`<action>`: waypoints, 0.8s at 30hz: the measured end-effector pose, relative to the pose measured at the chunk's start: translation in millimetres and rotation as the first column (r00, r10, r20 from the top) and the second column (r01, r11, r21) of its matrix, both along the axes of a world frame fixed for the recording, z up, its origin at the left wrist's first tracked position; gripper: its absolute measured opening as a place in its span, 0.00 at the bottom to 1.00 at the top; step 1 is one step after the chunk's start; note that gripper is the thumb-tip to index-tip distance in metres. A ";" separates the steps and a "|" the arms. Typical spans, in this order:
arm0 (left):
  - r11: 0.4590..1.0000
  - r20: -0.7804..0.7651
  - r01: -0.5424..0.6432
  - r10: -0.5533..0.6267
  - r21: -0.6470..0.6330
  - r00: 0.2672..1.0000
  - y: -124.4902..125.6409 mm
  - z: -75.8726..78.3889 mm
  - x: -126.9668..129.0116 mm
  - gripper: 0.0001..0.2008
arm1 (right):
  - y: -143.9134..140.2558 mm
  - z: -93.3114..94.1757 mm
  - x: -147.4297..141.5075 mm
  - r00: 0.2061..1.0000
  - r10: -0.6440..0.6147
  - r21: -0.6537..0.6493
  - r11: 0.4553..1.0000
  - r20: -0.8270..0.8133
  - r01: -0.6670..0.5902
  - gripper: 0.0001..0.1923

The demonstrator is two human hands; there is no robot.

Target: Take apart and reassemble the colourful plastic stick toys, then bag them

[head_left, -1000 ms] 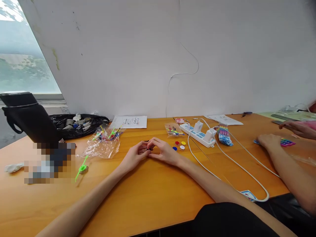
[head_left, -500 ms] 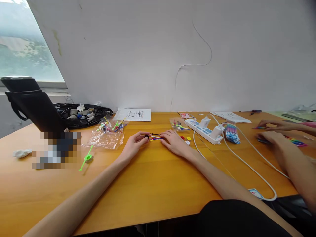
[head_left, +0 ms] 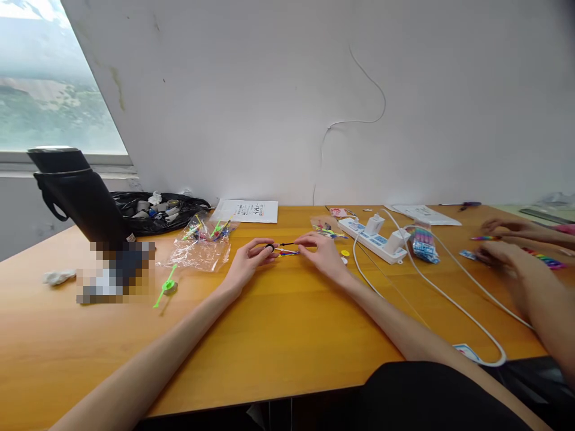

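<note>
Clear plastic bag (head_left: 197, 250) on the orange desk (head_left: 278, 335) holds a heap of bright sticks; the black bag (head_left: 155, 211) behind it holds grey scraps. Your left hand (head_left: 246, 263) pinches a small black ring (head_left: 269, 247), and your right hand (head_left: 322, 254) pinches the black stick (head_left: 287, 245) running from it, just above the desk.

Soft window daylight — edges warped (co-worker's hands blurred).
</note>
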State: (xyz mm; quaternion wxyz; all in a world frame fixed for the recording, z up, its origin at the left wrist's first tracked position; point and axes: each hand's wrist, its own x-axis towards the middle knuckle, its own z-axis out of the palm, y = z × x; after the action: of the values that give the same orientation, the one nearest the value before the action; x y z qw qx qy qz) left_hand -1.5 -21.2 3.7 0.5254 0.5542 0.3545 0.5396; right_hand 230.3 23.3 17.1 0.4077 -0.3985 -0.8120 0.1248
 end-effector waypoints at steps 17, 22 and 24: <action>0.999 -0.066 0.001 0.001 0.033 0.998 1.0 -1.7 -0.7 0.22 | 2.3 4.6 -8.4 0.841 -0.053 -0.295 0.947 -0.538 -0.129 0.16; 1.000 -0.047 0.015 -0.015 0.006 0.999 1.5 -2.3 -1.1 0.23 | -1.7 3.3 -12.7 0.775 0.004 -0.348 0.892 -0.632 -0.289 0.19; 1.000 -0.051 0.018 -0.018 0.008 0.999 1.0 -2.1 -1.1 0.23 | -3.5 3.0 -14.2 0.792 0.034 -0.363 0.877 -0.609 -0.316 0.20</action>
State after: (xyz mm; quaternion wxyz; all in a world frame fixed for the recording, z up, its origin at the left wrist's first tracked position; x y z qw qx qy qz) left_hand -2.6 -20.2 1.6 0.5187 0.5731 0.3603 0.5221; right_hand 216.1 19.8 20.1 0.5213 -0.3437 -0.6296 0.4624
